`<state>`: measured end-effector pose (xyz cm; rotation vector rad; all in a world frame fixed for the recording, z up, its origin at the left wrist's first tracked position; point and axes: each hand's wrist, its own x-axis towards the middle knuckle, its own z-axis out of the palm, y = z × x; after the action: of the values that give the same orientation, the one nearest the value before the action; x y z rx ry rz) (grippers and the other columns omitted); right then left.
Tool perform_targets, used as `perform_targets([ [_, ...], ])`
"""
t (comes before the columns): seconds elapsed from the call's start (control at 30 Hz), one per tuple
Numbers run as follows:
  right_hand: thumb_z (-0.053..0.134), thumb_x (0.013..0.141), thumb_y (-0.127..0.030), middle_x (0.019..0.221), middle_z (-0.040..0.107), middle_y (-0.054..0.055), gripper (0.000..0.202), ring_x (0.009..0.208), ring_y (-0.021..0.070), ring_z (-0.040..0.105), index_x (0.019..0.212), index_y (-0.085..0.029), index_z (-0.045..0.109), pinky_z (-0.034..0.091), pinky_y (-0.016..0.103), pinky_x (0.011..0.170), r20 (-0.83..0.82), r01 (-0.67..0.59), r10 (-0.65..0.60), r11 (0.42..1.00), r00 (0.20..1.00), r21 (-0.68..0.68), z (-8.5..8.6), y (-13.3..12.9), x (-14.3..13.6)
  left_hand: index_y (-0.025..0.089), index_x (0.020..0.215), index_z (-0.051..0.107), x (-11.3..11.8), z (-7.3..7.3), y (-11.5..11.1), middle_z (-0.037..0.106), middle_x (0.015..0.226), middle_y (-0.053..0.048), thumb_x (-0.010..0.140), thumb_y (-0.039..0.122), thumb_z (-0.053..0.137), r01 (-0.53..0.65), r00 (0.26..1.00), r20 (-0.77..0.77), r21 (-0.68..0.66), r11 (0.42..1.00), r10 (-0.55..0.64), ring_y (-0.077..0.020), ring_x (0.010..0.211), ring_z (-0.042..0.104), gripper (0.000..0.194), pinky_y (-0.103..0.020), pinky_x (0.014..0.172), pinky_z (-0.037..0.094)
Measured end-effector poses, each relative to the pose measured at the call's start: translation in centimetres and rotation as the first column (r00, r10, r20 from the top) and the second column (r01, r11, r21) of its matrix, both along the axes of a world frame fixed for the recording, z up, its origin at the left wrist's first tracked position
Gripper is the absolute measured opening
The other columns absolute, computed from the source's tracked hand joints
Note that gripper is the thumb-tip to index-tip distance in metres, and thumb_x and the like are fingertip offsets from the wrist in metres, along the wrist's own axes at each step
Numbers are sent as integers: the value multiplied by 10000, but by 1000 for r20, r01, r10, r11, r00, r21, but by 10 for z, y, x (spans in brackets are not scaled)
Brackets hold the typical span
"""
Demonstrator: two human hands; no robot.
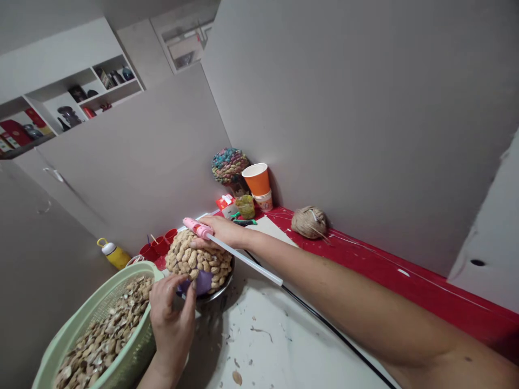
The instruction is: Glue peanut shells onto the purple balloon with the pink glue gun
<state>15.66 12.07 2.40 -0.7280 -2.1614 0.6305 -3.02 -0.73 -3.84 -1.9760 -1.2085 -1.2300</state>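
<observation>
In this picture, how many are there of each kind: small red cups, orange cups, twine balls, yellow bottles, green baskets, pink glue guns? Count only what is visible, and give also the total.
Small red cups: 3
Orange cup: 1
Twine ball: 1
Yellow bottle: 1
Green basket: 1
Pink glue gun: 1
Total: 8

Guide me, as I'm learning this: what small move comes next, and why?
Probably add one to the peanuts at the purple patch with the left hand: its fingertips are at that gap, while the right hand and glue gun are higher up. Whether the left fingertips pinch a peanut is unclear.
</observation>
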Motion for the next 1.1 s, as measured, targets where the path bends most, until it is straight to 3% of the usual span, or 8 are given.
perform_targets([
  [0.13,747,815,-391,769,528,-8,338,700,137,474,733,-180,495,356,233,622,4,10,-10,1000,1000,12,-1,0,-1,212,949,620,2,4,-2,643,909,-28,853,161,678,10,998,56,-51,999,-7,-201,890,596,123,-345,856,457],
  [0.4,781,794,-373,803,538,-4,350,732,143,500,742,-179,495,364,237,649,22,38,-38,999,999,38,-3,2,-1,199,923,635,-4,2,2,649,864,-32,859,144,662,10,999,-34,19,1000,-10,-206,861,592,89,-360,833,436],
  [0.63,813,764,-401,862,578,22,367,800,171,543,781,-171,527,385,245,686,49,59,-61,997,997,51,-3,1,-3,175,973,640,-5,-5,3,653,874,-53,820,111,699,25,994,-113,111,994,-13,-204,821,606,176,-382,828,454],
  [0.77,814,760,-429,847,575,22,376,780,170,537,784,-170,542,376,250,672,61,73,-77,995,995,65,-2,0,-3,188,1022,637,-6,-8,1,661,902,-53,799,88,712,33,999,-43,145,989,-26,-214,861,621,255,-396,856,467],
  [0.9,805,763,-460,878,587,34,385,795,177,548,818,-163,565,380,252,676,65,78,-83,994,994,71,-3,0,-3,198,1192,576,-7,-9,4,621,1144,-115,775,165,760,-64,996,81,192,979,49,-288,1121,577,458,-498,1021,405],
  [1.0,800,766,-477,882,591,36,394,801,178,554,823,-162,571,385,252,686,66,76,-82,994,994,80,-4,1,-3,215,1388,454,-7,-9,9,478,1418,-169,792,259,758,-75,993,100,77,994,67,-336,1341,438,670,-548,1129,305],
  [1.1,802,765,-478,876,590,35,397,799,177,549,814,-162,568,381,253,688,68,77,-83,993,994,90,-4,2,-3,246,1502,326,-6,-10,11,340,1560,-161,831,297,721,-47,992,112,-36,998,51,-338,1454,301,780,-541,1186,230],
])
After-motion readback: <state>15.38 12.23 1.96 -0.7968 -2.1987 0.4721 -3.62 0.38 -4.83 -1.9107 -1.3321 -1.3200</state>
